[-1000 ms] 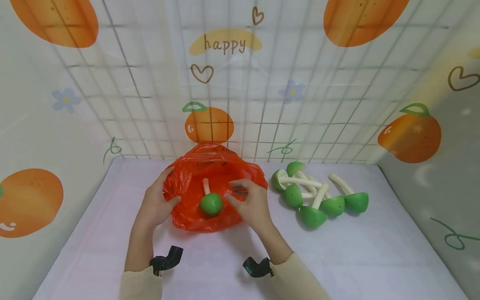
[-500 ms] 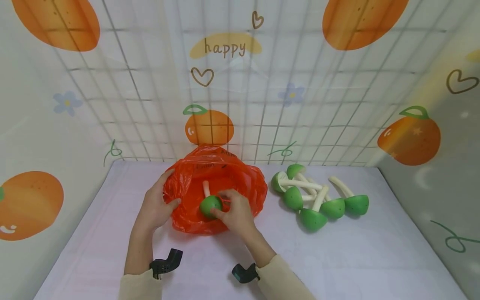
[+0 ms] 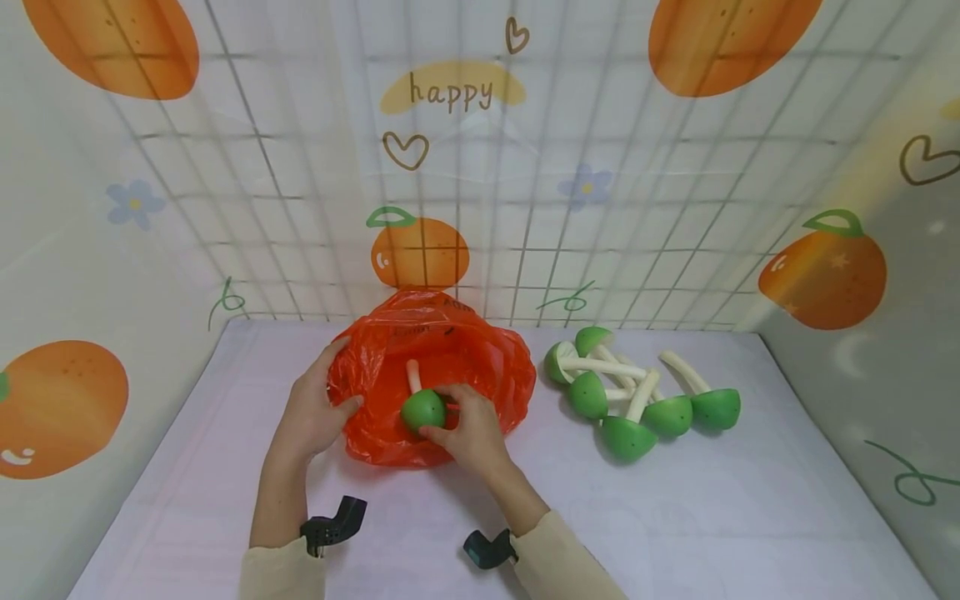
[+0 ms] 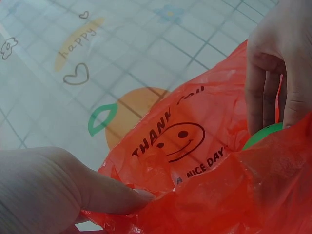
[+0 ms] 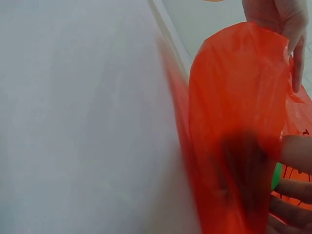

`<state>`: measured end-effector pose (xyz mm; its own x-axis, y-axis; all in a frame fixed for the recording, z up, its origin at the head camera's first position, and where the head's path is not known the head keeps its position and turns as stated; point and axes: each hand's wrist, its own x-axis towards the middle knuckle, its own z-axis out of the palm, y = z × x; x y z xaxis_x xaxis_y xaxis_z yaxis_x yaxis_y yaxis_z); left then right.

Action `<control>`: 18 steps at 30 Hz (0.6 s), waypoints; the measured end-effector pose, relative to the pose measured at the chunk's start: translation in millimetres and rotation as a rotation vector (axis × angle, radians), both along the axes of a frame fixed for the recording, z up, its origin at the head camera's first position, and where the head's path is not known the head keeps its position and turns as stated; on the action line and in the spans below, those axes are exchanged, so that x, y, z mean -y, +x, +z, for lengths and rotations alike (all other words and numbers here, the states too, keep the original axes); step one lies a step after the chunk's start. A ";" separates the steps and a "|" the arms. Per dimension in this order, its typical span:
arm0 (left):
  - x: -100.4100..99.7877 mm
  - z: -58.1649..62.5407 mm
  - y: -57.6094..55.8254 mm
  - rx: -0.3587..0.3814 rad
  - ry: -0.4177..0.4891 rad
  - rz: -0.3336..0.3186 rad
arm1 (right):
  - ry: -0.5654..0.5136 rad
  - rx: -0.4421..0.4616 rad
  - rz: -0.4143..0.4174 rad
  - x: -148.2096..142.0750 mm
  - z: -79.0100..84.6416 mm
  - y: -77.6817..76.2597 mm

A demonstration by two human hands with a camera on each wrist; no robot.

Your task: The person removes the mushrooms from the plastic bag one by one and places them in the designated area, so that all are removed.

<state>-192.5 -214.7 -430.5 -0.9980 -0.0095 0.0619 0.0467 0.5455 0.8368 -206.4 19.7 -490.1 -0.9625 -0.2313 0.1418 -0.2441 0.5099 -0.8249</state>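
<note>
A red plastic bag (image 3: 498,358) stands with its mouth wide, and a toy mushroom (image 3: 422,411) with a green cap and pale stem lies inside it. My left hand (image 3: 311,412) holds the bag's left rim, thumb inside and fingers outside. In the left wrist view, the thumb (image 4: 114,192) lies over the red film. My right hand (image 3: 474,429) reaches into the bag and grips the green cap between thumb and fingers. From the right wrist camera, the bag wall covers much of that grip, and only a sliver of green shows.
Right of the bag, several more green mushrooms (image 3: 626,437) lie in a loose pile on the white table cover (image 3: 675,517). Behind them rises a backdrop (image 3: 540,275) with printed oranges and a grid. A grey side wall (image 3: 862,375) bounds the right.
My right hand has moved left and down from above the bag's right side onto the mushroom cap. The left hand has stayed on the rim. The pile is unchanged.
</note>
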 end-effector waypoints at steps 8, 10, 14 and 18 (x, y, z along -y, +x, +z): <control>0.9 -2.5 -0.8 0.004 -0.013 0.005 | -0.020 0.005 -0.011 -0.6 -1.1 0.3; 1.0 -2.7 -0.9 0.000 -0.014 0.003 | -0.029 0.007 -0.012 -1.1 0.1 0.5; 1.0 -3.1 -1.3 -0.009 -0.014 0.001 | -0.052 0.008 -0.018 -3.5 5.4 1.5; 1.0 -3.7 -1.5 -0.010 -0.011 0.001 | -0.076 -0.006 -0.021 -6.9 14.2 3.1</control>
<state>-194.0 -215.7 -434.2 -0.9973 -0.0093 0.0724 0.0551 0.5550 0.8301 -203.3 26.6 -475.9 -0.9662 -0.1994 0.1637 -0.2388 0.4510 -0.8600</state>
